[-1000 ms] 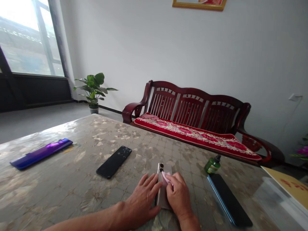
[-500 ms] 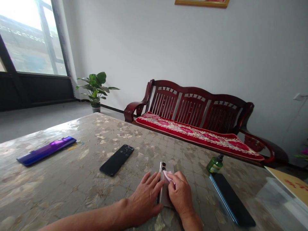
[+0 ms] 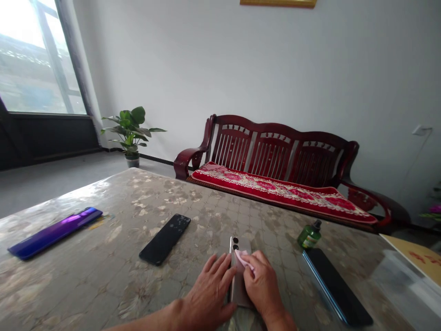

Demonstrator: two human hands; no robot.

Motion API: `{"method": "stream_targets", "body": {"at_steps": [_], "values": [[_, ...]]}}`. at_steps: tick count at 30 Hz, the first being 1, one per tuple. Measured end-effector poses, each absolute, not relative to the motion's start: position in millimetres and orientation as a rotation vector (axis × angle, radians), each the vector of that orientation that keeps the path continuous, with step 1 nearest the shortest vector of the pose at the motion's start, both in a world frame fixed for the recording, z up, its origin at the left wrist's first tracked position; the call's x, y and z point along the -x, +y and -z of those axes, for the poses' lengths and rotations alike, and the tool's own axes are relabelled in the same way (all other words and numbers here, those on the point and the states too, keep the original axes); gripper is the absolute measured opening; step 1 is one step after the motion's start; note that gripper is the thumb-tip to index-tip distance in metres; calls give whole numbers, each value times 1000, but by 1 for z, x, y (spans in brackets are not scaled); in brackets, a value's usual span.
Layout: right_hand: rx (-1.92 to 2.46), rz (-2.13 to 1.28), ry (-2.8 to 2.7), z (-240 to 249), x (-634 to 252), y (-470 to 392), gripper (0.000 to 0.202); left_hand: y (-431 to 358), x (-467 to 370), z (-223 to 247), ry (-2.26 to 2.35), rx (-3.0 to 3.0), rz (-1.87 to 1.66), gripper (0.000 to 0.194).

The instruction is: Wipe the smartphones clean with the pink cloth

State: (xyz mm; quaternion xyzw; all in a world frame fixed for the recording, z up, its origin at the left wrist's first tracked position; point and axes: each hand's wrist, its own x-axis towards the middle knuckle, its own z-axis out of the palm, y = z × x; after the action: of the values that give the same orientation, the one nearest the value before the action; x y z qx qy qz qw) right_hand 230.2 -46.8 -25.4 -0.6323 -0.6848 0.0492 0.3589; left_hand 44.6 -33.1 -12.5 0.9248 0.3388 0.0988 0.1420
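Wiping seems underway: the left hand (image 3: 206, 299) lies flat, steadying the silver phone (image 3: 238, 276) on the table (image 3: 103, 266), while the right hand (image 3: 263, 287) pinches a pink cloth (image 3: 242, 258) against it; next likely calls for even strokes toward the lenses.

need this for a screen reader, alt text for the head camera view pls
Two hands work on a silver phone lying on a patterned table: the left hand steadies it, the right hand presses a pink cloth on it.
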Motion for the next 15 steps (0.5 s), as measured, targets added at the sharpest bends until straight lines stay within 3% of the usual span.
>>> {"method": "stream_targets", "body": {"at_steps": [9, 15], "values": [[1646, -263, -1744, 24, -218, -58, 42, -23, -40, 43, 896, -2775, -359, 69], [1766, -43, -1729, 28, -218, -45, 48, -12, -39, 69, 825, -2922, -502, 72]]}}
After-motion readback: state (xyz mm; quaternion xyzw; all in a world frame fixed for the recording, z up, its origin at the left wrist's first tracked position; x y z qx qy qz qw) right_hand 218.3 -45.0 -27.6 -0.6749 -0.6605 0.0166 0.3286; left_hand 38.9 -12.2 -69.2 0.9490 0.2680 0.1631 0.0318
